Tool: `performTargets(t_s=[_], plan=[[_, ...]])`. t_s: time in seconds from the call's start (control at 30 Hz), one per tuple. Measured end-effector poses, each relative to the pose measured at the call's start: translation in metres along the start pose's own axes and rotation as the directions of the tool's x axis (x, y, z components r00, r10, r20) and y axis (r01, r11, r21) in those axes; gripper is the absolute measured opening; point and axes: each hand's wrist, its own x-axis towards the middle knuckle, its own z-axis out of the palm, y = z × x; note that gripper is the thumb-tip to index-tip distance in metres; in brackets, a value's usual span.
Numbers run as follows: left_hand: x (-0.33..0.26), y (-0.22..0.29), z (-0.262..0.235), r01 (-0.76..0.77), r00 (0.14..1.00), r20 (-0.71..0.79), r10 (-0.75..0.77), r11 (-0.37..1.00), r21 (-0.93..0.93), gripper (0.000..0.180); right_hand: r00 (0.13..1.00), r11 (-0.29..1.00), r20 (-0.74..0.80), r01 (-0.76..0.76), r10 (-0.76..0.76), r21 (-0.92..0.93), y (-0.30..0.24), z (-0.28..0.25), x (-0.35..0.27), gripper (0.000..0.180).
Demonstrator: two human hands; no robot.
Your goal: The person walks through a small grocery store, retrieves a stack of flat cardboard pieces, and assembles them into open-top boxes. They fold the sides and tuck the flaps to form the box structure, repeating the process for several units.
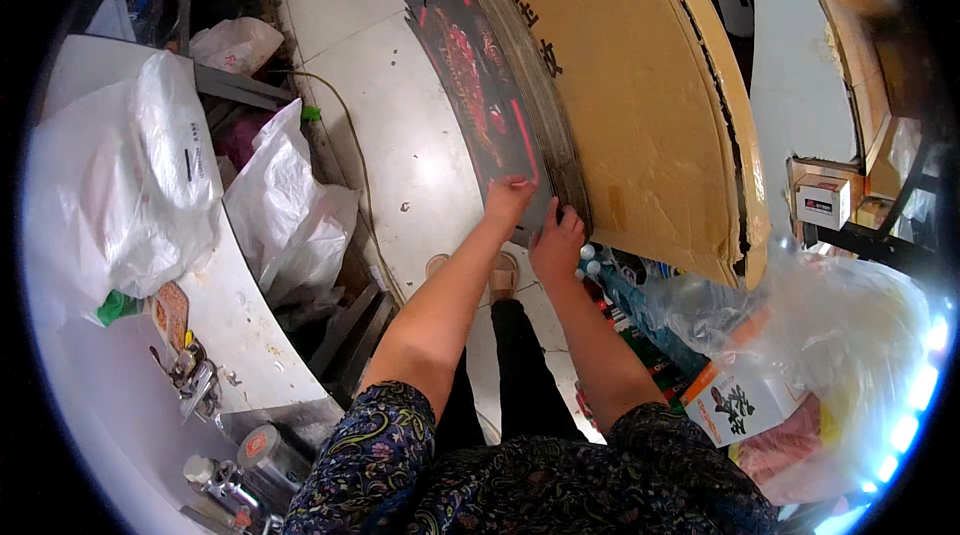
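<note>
A thick stack of flat dark printed sheets (470, 65) with red patterns stands on edge on the pale floor, leaning against a large brown cardboard sheet (640, 105). My left hand (508, 197) lies flat on the front face of the stack near its lower corner, fingers spread. My right hand (558, 238) pinches the grey layered edge of the stack (560, 150) at the same corner. Both forearms reach forward from the lower edge, over my dark trousers and sandalled feet.
A white table (230, 335) at the left carries bulging clear plastic bags (120, 185), a tape roll (258, 446) and metal tools. More bags lie beside it. Bottles and a plastic-wrapped box (735, 405) sit at the right. A cable (355, 145) crosses the floor.
</note>
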Motion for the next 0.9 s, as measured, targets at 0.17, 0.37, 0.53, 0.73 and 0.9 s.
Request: performTargets(t_s=[0.17, 0.37, 0.53, 0.73, 0.9], plan=[[0.027, -0.014, 0.007, -0.026, 0.995, -0.094, 0.037, 0.993, 0.115, 0.062, 0.999, 0.999, 0.041, 0.01, -0.011, 0.037, -0.016, -0.006, -0.008, 0.079], [0.024, -0.015, 0.013, -0.046, 0.996, -0.071, 0.06, 0.98, 0.192, 0.073, 0.999, 0.999, 0.028, 0.034, -0.034, 0.019, -0.013, -0.001, -0.012, 0.078], [0.03, -0.025, 0.009, -0.056, 0.994, -0.075, 0.078, 0.965, 0.257, 0.073, 0.998, 0.997, 0.042, 0.037, -0.039, 0.065, -0.019, -0.004, -0.018, 0.072], [0.025, -0.019, 0.011, -0.035, 0.999, -0.028, 0.044, 0.966, 0.255, 0.071, 0.997, 0.993, 0.063, 0.038, -0.045, 0.11, -0.016, 0.0, -0.025, 0.063], [0.016, -0.014, 0.008, 0.016, 1.0, -0.002, -0.016, 0.983, 0.182, 0.067, 0.993, 0.994, 0.101, 0.045, -0.055, 0.101, -0.019, -0.003, -0.027, 0.06]])
